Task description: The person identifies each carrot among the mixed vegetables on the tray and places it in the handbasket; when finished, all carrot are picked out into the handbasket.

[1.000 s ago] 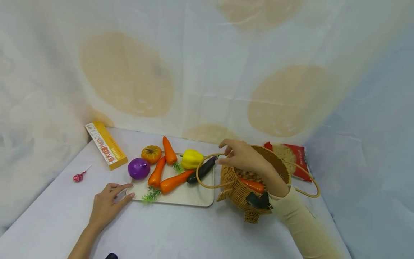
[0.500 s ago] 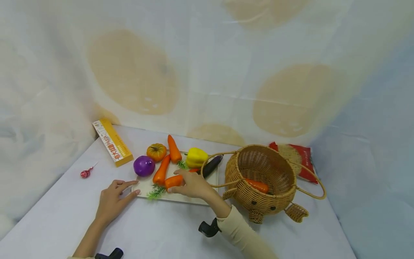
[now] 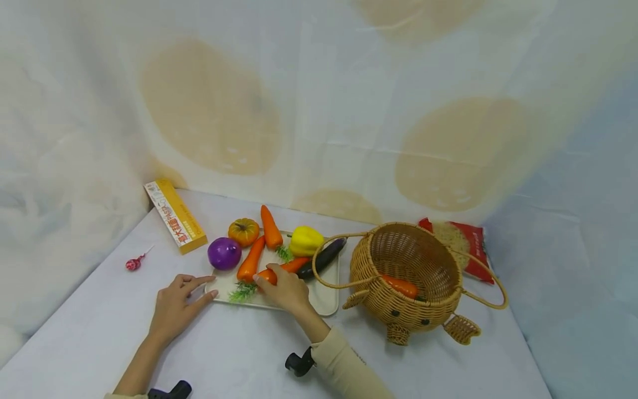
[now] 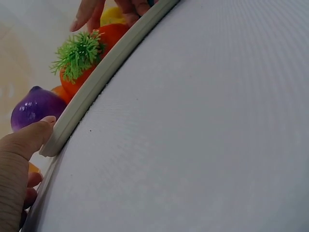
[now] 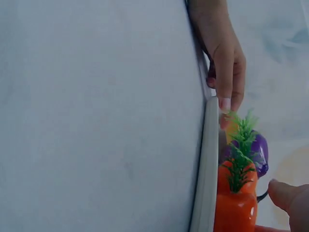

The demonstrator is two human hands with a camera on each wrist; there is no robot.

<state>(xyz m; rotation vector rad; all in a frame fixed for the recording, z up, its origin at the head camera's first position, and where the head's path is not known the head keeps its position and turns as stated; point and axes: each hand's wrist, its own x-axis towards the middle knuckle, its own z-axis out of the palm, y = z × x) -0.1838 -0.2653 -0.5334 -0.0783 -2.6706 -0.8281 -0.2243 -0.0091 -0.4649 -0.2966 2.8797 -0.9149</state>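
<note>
My left hand [image 3: 171, 310] holds the left corner of the beige tray [image 3: 326, 302], thumb at the rim in the left wrist view. Over the tray's near side, my right hand [image 3: 289, 293] has its fingers curved round an orange toy carrot [image 5: 235, 212]; one finger stands a little off it in the right wrist view. Another carrot [image 3: 251, 259] lies just left of that hand, and a further carrot [image 3: 269, 227] behind. Also on the tray are a purple onion [image 3: 224, 254], a small pumpkin [image 3: 243, 231], a yellow pepper [image 3: 306, 241] and a dark eggplant [image 3: 330, 255].
A wicker basket [image 3: 418, 316] with looped handles stands right of the tray, a carrot [image 3: 401, 286] inside it. Behind it lies a red pasta bag [image 3: 476, 249]. At the left are a yellow pasta box [image 3: 176, 216] and a lollipop [image 3: 133, 264]. White cloth hangs around the table.
My right hand has moved left from over the basket to the carrot at the tray's near side. My left hand stays at the tray corner, and the head view has shifted slightly.
</note>
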